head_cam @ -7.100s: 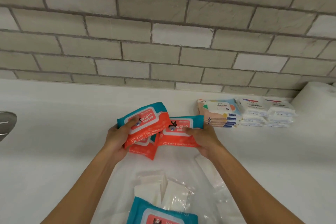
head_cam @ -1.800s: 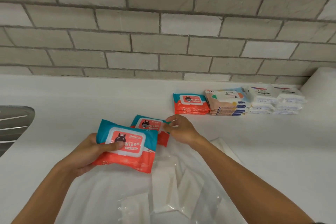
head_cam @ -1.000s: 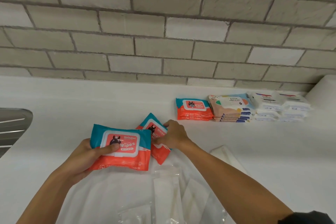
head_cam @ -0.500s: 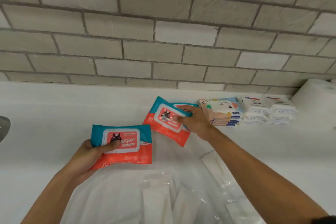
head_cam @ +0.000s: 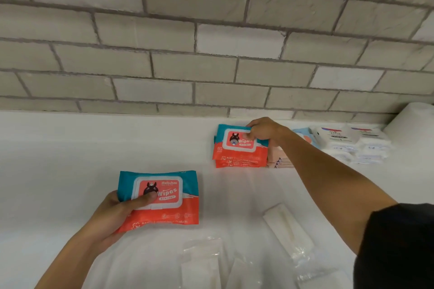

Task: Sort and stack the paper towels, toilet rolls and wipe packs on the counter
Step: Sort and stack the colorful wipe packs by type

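My left hand (head_cam: pixel 112 216) grips a teal and orange wipes pack (head_cam: pixel 164 199) by its left end, thumb on the lid, above the white counter (head_cam: pixel 70 159). My right hand (head_cam: pixel 265 130) reaches to the back and holds the far right corner of a second teal and orange wipes pack (head_cam: pixel 237 145), which lies on top of a matching stack (head_cam: pixel 239 162) near the wall. Right of that stack, a peach and blue pack pile (head_cam: pixel 303 138) is partly hidden by my right forearm. White wipe packs (head_cam: pixel 352 141) are stacked further right.
A large white paper towel roll (head_cam: pixel 413 124) stands at the far right by the brick wall (head_cam: pixel 211 42). Clear-wrapped white tissue packs (head_cam: pixel 286 230) and loose plastic wrap (head_cam: pixel 202 263) lie on the counter in front of me.
My right hand carried its wipes pack from the counter's middle to the back and set it on the matching stack. The left hand kept holding its pack, nearly still.
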{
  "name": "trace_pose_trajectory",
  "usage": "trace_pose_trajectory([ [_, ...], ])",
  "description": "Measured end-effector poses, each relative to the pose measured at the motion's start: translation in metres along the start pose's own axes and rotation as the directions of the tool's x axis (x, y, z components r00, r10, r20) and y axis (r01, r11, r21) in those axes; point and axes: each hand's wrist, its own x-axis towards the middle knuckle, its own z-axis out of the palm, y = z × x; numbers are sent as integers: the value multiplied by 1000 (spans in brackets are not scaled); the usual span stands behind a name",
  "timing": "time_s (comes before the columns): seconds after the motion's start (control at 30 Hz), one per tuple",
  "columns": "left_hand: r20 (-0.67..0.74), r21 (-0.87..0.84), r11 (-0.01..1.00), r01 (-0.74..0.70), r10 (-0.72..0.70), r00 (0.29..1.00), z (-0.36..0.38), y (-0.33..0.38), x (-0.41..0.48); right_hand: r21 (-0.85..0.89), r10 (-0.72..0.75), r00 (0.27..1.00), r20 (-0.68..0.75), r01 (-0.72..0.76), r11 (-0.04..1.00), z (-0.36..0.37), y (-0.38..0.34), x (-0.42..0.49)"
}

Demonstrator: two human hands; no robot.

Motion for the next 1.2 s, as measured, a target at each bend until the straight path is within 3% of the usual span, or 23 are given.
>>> trace_pose_trajectory([
  [0.1, -15, 4, 1000, 28, -28, 999, 6, -2, 3, -45, -27, 994, -107, 22, 999, 5, 4, 13],
  [0.23, -9, 7, 999, 47, -47, 999, 16, -3, 5, 90, -18, 952, -305, 47, 995, 16, 10, 27],
  [0.4, 36, 8, 998, 66, -66, 997, 27, -4, 7, 85, -34, 894, -446, 81, 993, 33, 24, 32],
  [0.53, 44, 5, 997, 76, -76, 996, 35, -4, 8, -165, -176, 830, -530, 103, 981, 44, 27, 19],
  [0.7, 35, -42, 995, 86, -84, 996, 44, -5, 10, -287, -406, 800, -442, 302, 909, 71, 44, 0],
  [0.93, 40, -176, 979, 107, -102, 994, 68, -3, 11, -467, -481, 846, -231, 338, 817, 79, 62, -17],
  [1.1, 75, -240, 965, 108, -93, 993, 81, 4, 23, -381, -451, 859, -241, 343, 858, 81, 58, -17],
  [1.2, 91, -242, 965, 106, -86, 992, 90, 11, 29, -178, -440, 841, -316, 403, 898, 78, 59, -27],
])
